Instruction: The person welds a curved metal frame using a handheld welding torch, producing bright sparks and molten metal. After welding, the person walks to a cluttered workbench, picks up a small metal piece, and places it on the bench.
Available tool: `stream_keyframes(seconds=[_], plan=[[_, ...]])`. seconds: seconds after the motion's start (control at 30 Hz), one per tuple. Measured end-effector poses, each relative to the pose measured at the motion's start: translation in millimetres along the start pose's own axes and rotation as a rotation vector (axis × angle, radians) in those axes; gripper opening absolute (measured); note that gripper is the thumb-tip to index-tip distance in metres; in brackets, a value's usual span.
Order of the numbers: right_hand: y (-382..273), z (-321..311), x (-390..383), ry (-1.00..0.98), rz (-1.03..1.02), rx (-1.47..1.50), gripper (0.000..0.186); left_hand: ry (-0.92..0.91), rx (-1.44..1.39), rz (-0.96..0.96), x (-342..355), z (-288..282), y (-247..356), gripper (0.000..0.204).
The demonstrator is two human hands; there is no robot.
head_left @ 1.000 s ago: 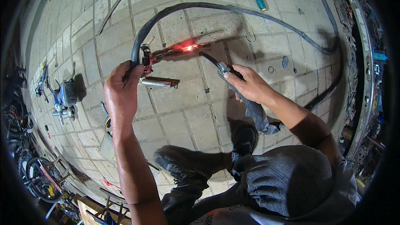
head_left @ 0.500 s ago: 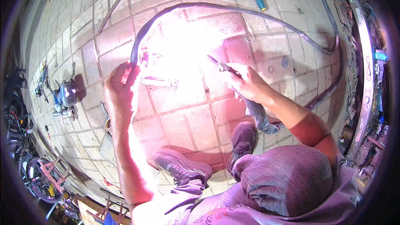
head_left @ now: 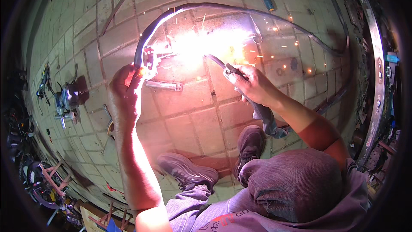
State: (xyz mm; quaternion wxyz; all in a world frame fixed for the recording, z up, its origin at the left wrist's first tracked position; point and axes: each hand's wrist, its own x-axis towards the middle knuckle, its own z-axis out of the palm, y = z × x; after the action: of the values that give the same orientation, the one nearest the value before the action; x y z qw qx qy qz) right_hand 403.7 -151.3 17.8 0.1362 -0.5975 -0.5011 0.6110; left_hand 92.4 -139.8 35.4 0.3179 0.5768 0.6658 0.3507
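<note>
Left hand [head_left: 127, 77] pinched black cable [head_left: 201, 5] | right hand [head_left: 251, 81] was wrapped round torch-like tool [head_left: 230, 71] | white glare [head_left: 206, 41] blazed near tool's tip | shirt [head_left: 352, 204] bore red, dark lettering [head_left: 226, 220]

My left hand [head_left: 125, 80] is pinched closed at the end of my left forearm [head_left: 133, 154], which reaches nearly straight ahead. My right hand [head_left: 251, 83] is curled in a grip, my right forearm [head_left: 296, 114] slanting inward from the right.

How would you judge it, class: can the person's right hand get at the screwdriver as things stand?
Probably not directly: the right hand is closed around a handheld tool, and in this view the black cable arcs between it and the screwdriver, with sparks scattered nearby.
</note>
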Motion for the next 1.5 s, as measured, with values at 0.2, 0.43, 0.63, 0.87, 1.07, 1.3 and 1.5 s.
stream_keyframes(seconds=[0.2,0.43,0.63,0.87,1.07,1.3,1.5], plan=[[7.5,0.7,-4.6,-0.013,0.053,0.068,0.028,-0.001,0.054,-0.075,-2.8,4.1,15.6,0.02],[6.5,-1.4,-13.6,0.009,0.115,0.021,0.031,0.009,0.041,-0.111,-4.3,2.3,19.1,0.02],[2.4,-0.3,-11.0,0.003,0.118,-0.064,0.033,0.003,0.034,-0.118,-4.1,3.2,18.0,0.021],[5.0,1.1,-6.4,0.019,0.089,-0.072,0.035,0.005,0.039,-0.092,-5.0,3.4,21.7,0.022],[1.9,3.5,-5.1,0.027,-0.005,-0.016,0.032,-0.002,-0.175,-0.103,-0.2,4.8,4.8,0.021],[-1.3,3.2,-5.9,0.037,0.004,-0.017,0.033,0.003,-0.001,-0.09,-1.2,0.0,3.5,0.019],[3.8,1.0,-4.4,0.023,0.047,-0.025,0.032,-0.003,-0.025,-0.122,-2.4,5.4,12.0,0.024]])
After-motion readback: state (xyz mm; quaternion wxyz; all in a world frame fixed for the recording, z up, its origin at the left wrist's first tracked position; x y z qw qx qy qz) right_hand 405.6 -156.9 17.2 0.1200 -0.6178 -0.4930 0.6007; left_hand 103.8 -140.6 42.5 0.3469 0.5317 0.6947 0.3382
